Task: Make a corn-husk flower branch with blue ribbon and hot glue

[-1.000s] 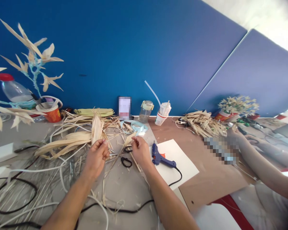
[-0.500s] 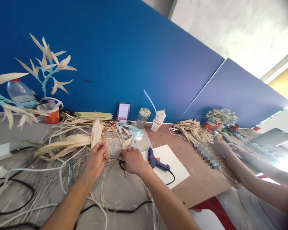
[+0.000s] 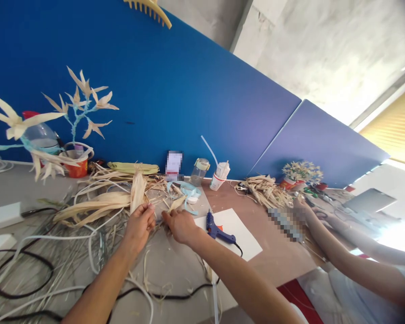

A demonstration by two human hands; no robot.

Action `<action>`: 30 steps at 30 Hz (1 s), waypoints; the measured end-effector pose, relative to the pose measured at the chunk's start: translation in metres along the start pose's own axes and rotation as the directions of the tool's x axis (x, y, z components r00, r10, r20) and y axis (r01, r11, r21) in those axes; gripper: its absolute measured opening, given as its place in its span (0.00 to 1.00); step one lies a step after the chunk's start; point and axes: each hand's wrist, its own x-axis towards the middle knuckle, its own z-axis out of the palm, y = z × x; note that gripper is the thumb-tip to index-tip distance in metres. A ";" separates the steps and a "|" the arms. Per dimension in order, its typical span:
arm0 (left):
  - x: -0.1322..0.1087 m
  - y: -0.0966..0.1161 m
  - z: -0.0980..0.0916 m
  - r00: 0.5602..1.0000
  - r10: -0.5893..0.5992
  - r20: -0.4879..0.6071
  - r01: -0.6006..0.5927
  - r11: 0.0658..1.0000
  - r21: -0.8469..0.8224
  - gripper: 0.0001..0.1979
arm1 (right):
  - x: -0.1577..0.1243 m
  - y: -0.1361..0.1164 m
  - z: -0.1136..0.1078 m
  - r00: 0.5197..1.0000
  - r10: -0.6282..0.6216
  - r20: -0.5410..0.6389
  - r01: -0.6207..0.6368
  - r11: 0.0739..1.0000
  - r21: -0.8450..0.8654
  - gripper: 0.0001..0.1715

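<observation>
Your left hand (image 3: pixel 140 225) pinches the near end of a corn husk (image 3: pixel 137 191) at the near edge of the husk pile (image 3: pixel 94 204). Your right hand (image 3: pixel 180 225) lies just beside it, curled knuckles-up on the counter (image 3: pixel 168 265); what it grips, if anything, is hidden. The roomiest stretch lies toward you, crossed by a black cable (image 3: pixel 175 297). The glue gun (image 3: pixel 216 230) sits just to the right, and a co-worker's arm (image 3: pixel 344 261) is well apart.

From my end the corn husk (image 3: pixel 137 191) looks pale tan, dry and ribbed, standing upright with its lower end pinched in the left hand (image 3: pixel 140 225).
</observation>
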 end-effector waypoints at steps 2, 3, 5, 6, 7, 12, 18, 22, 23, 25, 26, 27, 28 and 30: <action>0.001 -0.001 0.000 1.000 0.003 -0.008 -0.003 1.000 -0.005 0.17 | 0.003 0.005 -0.001 0.999 -0.007 0.051 0.008 1.000 -0.013 0.21; 0.001 -0.001 -0.001 1.000 0.006 -0.012 -0.006 1.000 -0.009 0.17 | 0.004 0.007 -0.003 0.997 -0.004 0.077 0.005 1.000 -0.018 0.19; 0.003 -0.002 -0.002 1.000 0.015 -0.015 -0.015 1.000 -0.023 0.17 | 0.004 0.013 -0.007 0.994 0.014 0.111 -0.011 1.000 -0.027 0.14; 0.004 -0.002 -0.002 1.000 0.019 -0.015 -0.019 0.999 -0.029 0.17 | 0.003 0.017 -0.009 0.993 0.023 0.119 -0.019 0.999 -0.030 0.14; 0.004 -0.003 -0.003 1.000 0.020 -0.016 -0.021 0.999 -0.034 0.17 | 0.002 0.020 -0.011 0.991 0.030 0.128 -0.026 0.999 -0.030 0.15; 0.005 -0.003 -0.004 1.000 0.010 -0.016 -0.011 0.999 -0.039 0.17 | -0.008 0.027 -0.012 0.992 0.023 0.122 -0.023 1.000 0.001 0.26; 0.005 -0.003 -0.005 1.000 0.025 0.001 -0.025 0.999 -0.036 0.16 | -0.011 0.020 0.003 0.998 -0.006 0.066 0.002 0.998 0.059 0.35; 0.006 -0.003 -0.005 1.000 0.027 0.001 -0.027 0.999 -0.046 0.16 | -0.012 0.015 0.009 0.999 -0.028 0.040 0.024 0.996 0.087 0.40; 0.006 -0.003 -0.005 1.000 0.026 0.001 -0.026 0.999 -0.048 0.16 | -0.012 0.015 0.009 0.999 -0.034 0.033 0.031 0.995 0.095 0.41; 0.005 -0.002 -0.005 1.000 0.027 -0.001 -0.027 0.998 -0.052 0.16 | -0.011 0.014 0.010 0.999 -0.032 0.023 0.029 0.993 0.113 0.40; 0.005 -0.002 -0.005 1.000 0.028 0.000 -0.028 0.998 -0.056 0.16 | -0.011 0.015 0.010 1.000 -0.023 0.021 0.021 0.992 0.123 0.39; 0.005 -0.001 -0.005 1.000 0.030 0.003 -0.030 0.998 -0.059 0.16 | -0.011 0.016 0.009 1.000 -0.010 0.021 0.007 0.991 0.134 0.38; 0.004 -0.001 -0.005 0.999 0.033 0.002 -0.033 0.998 -0.062 0.16 | -0.011 0.018 0.008 1.000 0.006 0.024 -0.010 0.989 0.148 0.36; 0.004 0.000 -0.005 0.999 0.039 -0.003 -0.039 0.997 -0.064 0.16 | -0.013 0.024 0.005 0.998 0.047 0.037 -0.053 0.978 0.203 0.33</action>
